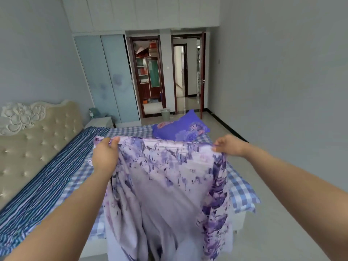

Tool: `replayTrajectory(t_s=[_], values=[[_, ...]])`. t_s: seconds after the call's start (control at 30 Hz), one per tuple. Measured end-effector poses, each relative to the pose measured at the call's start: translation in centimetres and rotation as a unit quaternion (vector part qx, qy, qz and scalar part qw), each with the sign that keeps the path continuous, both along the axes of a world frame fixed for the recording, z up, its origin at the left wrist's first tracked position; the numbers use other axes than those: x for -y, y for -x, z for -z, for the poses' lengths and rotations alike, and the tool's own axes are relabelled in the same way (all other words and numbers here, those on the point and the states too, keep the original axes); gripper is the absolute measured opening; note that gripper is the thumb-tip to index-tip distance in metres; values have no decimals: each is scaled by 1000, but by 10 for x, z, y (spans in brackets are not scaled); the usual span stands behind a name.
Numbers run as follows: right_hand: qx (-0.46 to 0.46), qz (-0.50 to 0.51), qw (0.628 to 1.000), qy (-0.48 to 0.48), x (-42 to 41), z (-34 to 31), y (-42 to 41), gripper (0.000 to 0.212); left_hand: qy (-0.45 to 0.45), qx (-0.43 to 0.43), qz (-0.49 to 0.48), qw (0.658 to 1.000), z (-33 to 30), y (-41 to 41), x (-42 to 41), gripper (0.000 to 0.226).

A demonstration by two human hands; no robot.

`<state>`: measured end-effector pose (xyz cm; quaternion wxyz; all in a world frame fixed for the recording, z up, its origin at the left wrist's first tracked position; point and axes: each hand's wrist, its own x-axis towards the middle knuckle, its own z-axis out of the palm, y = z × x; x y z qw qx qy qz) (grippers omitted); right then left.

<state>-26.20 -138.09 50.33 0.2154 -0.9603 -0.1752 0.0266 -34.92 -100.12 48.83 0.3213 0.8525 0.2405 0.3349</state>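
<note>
Floral sheet (169,185) between left hand (105,157), right hand (228,146)

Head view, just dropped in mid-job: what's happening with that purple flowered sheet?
A person stands beside the bed, holding a lilac flowered sheet up in the air by its top edge. The left hand grips one end of that edge and the right hand pinches the other, with both arms stretched out. The sheet hangs in loose folds in front of the bed and is not yet spread on it. On the checked bedsheet lie a striped blanket and a purple pillow.
</note>
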Motion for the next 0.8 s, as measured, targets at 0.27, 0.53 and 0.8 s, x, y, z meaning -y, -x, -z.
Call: replayTrajectory(t_s=[0.27, 0.53, 0.8], values=[[-208, -68, 932, -288, -7, 29, 13, 42, 33, 134, -34, 990, -13, 1, -9, 38], [-212, 36, 867, -449, -3, -3, -1, 70, 53, 95, 107, 988, -24, 16, -22, 46], [-139, 168, 894, -392, -98, 2, 21, 29, 214, -75, 110, 968, 3, -20, 15, 33]])
